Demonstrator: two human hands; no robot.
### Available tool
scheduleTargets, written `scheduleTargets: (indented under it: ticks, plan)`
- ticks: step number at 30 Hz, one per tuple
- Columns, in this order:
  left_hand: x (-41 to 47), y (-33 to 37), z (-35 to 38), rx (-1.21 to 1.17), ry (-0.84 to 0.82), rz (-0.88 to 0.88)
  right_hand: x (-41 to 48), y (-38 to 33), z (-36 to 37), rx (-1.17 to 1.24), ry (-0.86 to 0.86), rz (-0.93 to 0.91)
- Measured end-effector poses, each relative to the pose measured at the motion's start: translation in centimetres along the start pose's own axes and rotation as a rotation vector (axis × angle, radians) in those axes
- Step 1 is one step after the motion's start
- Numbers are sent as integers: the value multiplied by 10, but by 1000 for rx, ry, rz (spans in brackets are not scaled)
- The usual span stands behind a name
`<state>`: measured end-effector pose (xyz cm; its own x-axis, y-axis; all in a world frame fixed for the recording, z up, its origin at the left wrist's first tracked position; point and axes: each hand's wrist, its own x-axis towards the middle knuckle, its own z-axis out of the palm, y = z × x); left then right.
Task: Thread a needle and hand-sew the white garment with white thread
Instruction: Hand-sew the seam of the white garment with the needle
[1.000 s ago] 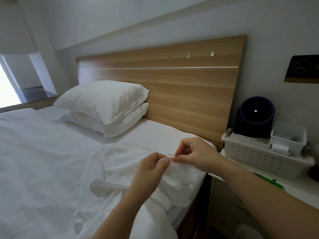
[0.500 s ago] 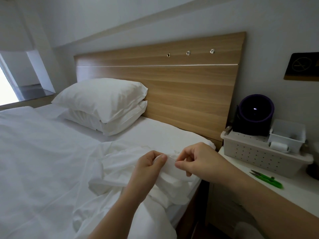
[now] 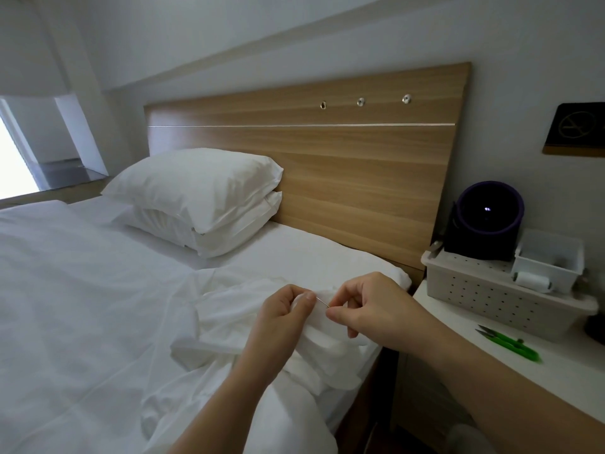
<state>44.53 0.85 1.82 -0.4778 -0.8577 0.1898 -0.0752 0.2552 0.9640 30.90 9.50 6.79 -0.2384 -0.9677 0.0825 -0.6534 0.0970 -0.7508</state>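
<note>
my left hand [image 3: 284,314] pinches a fold of the limp white cloth garment [image 3: 327,348], bunched at the right edge of the white bed [image 3: 311,253]. my right hand [image 3: 366,309] pinches the thin steel needle [image 3: 322,302] by its back end. the cloth will likely slump, so i'd grip close to the stitch. i cannot see the thread.
</note>
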Motion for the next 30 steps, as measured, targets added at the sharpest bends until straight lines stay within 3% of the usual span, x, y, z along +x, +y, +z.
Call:
scheduleTargets:
  ticks: [15, 24, 30]
  plan:
    - [-2, 3, 0, 27, 27, -11, 4, 2, 3, -27, 28, -1]
    - [-6, 12, 5, 347, 162, 47, 5, 4, 16, -149, 196, -124]
    - [-11, 14, 5, 429, 114, 134, 12, 3, 20, -90, 207, -149]
